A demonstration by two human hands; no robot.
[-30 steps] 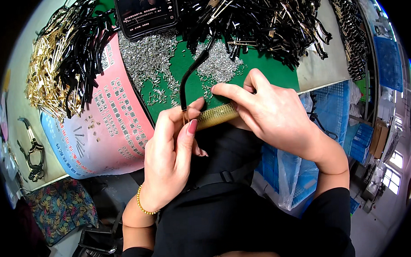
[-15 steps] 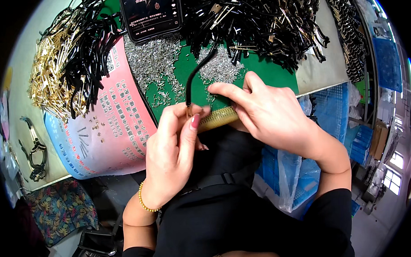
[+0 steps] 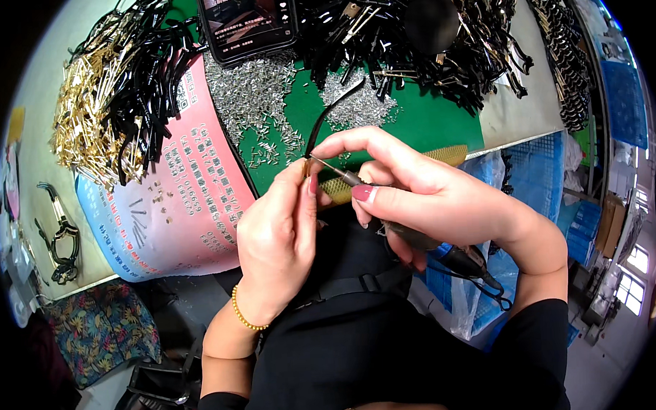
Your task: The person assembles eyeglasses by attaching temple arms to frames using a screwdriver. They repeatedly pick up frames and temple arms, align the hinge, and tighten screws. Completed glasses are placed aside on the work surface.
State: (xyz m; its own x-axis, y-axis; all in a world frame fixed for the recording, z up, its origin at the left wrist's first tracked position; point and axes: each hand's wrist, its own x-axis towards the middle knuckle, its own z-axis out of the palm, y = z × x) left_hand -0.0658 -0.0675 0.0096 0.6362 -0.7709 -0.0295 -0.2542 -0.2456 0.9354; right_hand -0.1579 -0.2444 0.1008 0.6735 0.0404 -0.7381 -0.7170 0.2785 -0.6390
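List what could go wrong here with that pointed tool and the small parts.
1. The pointed tool in the right hand might slip; its tip sits right beside the fingertips of the left hand.
2. The black curved piece, pinched at one end, might twist.
3. The loose silver pieces could scatter if brushed.

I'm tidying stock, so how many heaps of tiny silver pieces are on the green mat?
2: a larger heap just below the phone, and a smaller heap right of that, beyond the right hand. Others may be hidden under the black pieces.
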